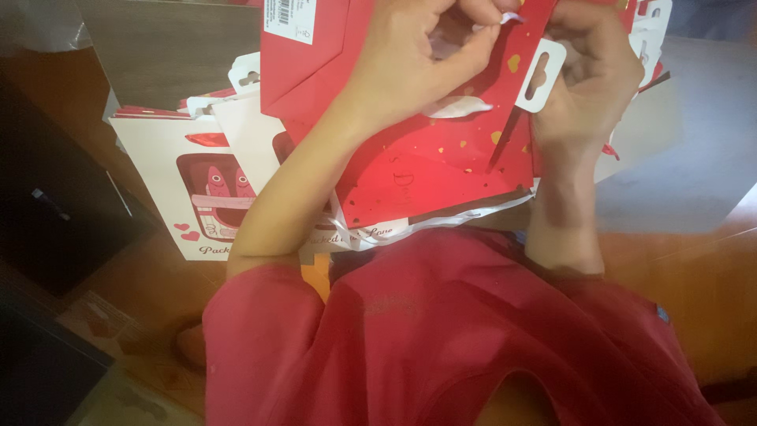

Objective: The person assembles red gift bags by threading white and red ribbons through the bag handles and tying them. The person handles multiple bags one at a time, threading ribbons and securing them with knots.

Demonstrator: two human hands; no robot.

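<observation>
Blocking the red card [441, 150], both hands [418, 59] hide their fingertips.

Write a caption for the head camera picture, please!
Two hands, left hand and right hand, pinch a white strip on a red paper package.

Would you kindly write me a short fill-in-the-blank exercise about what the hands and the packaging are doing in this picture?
1. The left hand pinches a thin ____ strip at the top of the red package.
2. The right hand grips the package beside its white ____ tab.
3. The package is dotted with small gold ____.
4. The white boxes lie to the person's ____.

Missing words: white; hang; hearts; left
</observation>
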